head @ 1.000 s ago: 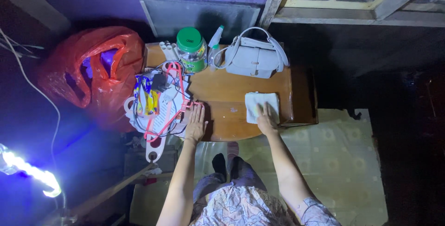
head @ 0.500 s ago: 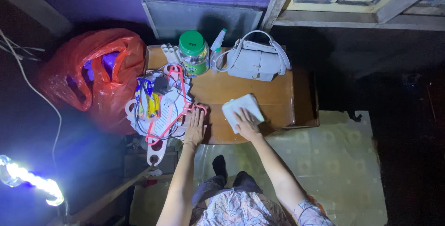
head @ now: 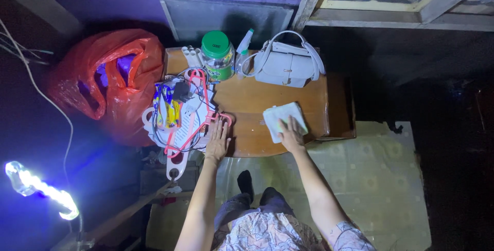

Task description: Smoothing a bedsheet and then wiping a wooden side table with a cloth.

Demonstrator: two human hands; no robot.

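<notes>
Right hand (head: 291, 136) flat, fingers spread, pressing cloth (head: 284, 120) on table (head: 247, 101); cloth runs toward 1 o'clock from the fingers. Left hand (head: 217, 141) flat, fingers together, at 9 o'clock beside hangers (head: 198, 107).

Table (head: 247, 101): wood, glossy finish.
Cloth (head: 280, 117): soft white fabric, matt.
Bag (head: 110, 83): thin red plastic, shiny.

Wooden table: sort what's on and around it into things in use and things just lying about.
In use: right hand flat on white cloth; left hand on wooden table.

Lying about: grey handbag, green-lidded jar, spray bottle, pink hangers, red plastic bag.
</notes>
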